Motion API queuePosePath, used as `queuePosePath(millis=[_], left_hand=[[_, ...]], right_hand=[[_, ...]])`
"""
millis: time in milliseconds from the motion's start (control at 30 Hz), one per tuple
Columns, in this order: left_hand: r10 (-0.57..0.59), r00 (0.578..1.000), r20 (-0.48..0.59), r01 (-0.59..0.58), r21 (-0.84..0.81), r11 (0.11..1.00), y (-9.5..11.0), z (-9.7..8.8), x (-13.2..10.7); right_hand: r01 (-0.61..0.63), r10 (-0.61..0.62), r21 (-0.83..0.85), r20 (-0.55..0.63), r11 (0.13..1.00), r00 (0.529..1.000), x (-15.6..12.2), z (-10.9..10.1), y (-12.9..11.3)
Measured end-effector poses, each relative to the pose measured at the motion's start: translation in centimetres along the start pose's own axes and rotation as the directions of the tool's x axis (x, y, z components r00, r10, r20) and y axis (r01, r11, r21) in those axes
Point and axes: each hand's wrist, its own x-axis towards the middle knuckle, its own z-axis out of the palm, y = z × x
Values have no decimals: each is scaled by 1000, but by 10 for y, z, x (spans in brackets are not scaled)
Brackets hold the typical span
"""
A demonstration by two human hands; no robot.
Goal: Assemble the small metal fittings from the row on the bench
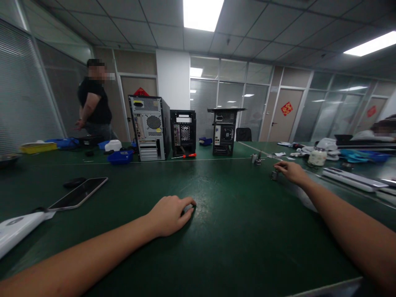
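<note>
I take as landmark the tall silver-and-black metal computer case (151, 128), which stands upright on the green table (235, 255). In front of this case, slightly to its right and much nearer to the wearer, is the left hand (171, 215). Its grip is narrow: index finger and thumb close around a small grey piece (187, 208), which is mostly covered, so I cannot tell its exact shape.

Far to the right of the case, and also nearer than it, is the right hand (290, 171). Its fingertips are close together at the top of a small grey metal cylinder (274, 176); whether they pinch it or only touch it, I cannot tell. Just beyond this hand, also right of the case, stand two small shiny metal parts (256, 159).

In my judgement, the cylinder could tip over or roll away, because the fingers meet only its upper end. The neighbouring metal parts could be knocked if the knuckles swing towards them. The grey piece could slip out, since so little of it is between the fingers.
</note>
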Motion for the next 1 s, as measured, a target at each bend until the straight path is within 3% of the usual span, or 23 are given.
queuePosePath(millis=[300, 500, 733, 1000], left_hand=[[-1, 1000, -9, 1, 25, 1000, -2, 4, 4], [7, 1000, -13, -7, 22, 1000, -4, 5, 4], [5, 1000, -9, -5, 13, 1000, -4, 5, 2], [5, 1000, -2, -5, 1, 1000, -3, 3, 1]], right_hand=[[-4, 4, 10, 5, 1000, 1000, 0, 2, -2], [-86, 85, 87, 7, 993, 996, 1, 4, 2], [-215, 188, 333, 110, 918, 976, 0, 9, 10], [-298, 231, 419, 203, 858, 952, -4, 7, -2]])
